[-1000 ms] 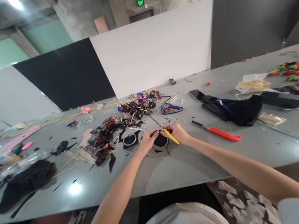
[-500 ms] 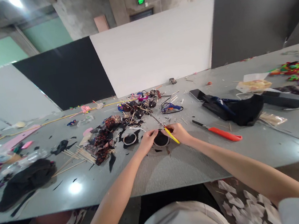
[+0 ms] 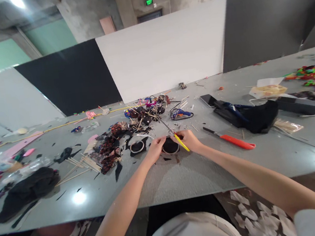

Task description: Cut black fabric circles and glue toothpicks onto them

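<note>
My left hand [image 3: 155, 148] grips the left side of a small round ring with black material inside [image 3: 170, 146], which rests on the grey table [image 3: 188, 172]. My right hand [image 3: 188, 140] is closed on a yellow-handled tool [image 3: 180, 142] whose thin metal end points up and left past the ring. The two hands are close together either side of the ring. A second ring with black inside [image 3: 137, 146] lies just left of my left hand.
A red-handled knife [image 3: 230, 140] lies right of my right hand. Black fabric and a phone [image 3: 241, 113] sit farther right. Wooden sticks [image 3: 82, 164], dark patterned scraps [image 3: 108, 149], black cloth [image 3: 29, 189] and a blue glue gun [image 3: 180, 113] litter the table.
Almost nothing has changed; both hands stay at the ring, with only a slight shift of the fingers and the view.
</note>
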The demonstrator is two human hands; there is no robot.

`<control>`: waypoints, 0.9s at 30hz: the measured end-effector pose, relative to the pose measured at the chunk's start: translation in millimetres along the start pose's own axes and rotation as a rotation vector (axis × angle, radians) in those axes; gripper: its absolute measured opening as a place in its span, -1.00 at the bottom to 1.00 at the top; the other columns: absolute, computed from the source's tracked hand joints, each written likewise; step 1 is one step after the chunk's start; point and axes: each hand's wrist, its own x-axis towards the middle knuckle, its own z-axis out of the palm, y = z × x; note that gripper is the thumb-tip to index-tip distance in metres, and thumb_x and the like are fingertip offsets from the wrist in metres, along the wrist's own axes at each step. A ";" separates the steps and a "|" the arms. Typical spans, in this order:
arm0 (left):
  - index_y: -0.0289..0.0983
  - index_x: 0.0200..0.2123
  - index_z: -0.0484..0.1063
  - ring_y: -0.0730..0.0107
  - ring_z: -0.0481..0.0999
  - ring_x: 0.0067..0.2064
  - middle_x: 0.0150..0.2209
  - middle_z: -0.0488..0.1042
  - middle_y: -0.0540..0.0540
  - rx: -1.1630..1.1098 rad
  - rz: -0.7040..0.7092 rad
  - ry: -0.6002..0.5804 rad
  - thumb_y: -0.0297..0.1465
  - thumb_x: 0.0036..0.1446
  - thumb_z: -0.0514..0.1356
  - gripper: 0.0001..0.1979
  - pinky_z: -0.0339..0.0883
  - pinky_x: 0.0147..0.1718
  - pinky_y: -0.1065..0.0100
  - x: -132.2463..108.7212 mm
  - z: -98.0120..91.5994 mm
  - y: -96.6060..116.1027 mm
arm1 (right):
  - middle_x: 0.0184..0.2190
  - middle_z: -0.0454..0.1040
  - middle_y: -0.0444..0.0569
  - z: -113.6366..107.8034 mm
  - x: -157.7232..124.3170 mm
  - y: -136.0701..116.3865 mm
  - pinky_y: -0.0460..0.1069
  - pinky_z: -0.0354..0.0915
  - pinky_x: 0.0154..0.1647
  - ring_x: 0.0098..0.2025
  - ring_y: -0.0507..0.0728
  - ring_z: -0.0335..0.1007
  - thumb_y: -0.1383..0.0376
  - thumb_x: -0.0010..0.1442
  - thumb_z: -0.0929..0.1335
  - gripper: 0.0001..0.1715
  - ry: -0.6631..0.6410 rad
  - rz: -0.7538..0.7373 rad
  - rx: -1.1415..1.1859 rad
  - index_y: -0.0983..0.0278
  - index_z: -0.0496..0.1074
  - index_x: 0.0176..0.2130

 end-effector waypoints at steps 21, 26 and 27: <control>-0.30 -0.21 0.63 0.25 0.61 -0.23 -0.24 0.65 -0.12 -0.067 0.213 0.254 -0.02 0.07 0.39 -0.55 0.47 -0.24 0.33 9.8 -14.4 8.6 | -0.57 0.14 -0.17 -26.6 6.3 -10.3 -0.05 -0.08 -0.49 -0.49 0.01 0.02 -0.25 0.18 0.34 -0.33 -0.073 0.127 0.127 0.29 0.33 -0.49; -0.31 -0.22 0.56 0.32 0.58 -0.45 -0.36 0.61 -0.08 -0.264 0.131 0.227 -0.01 -0.01 0.46 -0.50 0.51 -0.46 0.32 11.3 -27.1 20.9 | -0.54 0.14 -0.20 -44.8 9.9 -11.2 -0.06 -0.09 -0.46 -0.45 0.00 0.01 -0.24 0.14 0.39 -0.36 -0.080 -0.049 -0.052 0.25 0.26 -0.45; -0.33 -0.25 0.55 0.35 0.56 -0.49 -0.39 0.59 -0.08 -0.280 0.127 0.209 -0.02 -0.02 0.47 -0.50 0.50 -0.51 0.33 11.0 -29.3 24.0 | -0.54 0.16 -0.20 -50.5 10.3 -11.7 -0.06 -0.08 -0.46 -0.46 0.00 0.03 -0.25 0.15 0.38 -0.35 -0.134 -0.080 -0.066 0.25 0.26 -0.45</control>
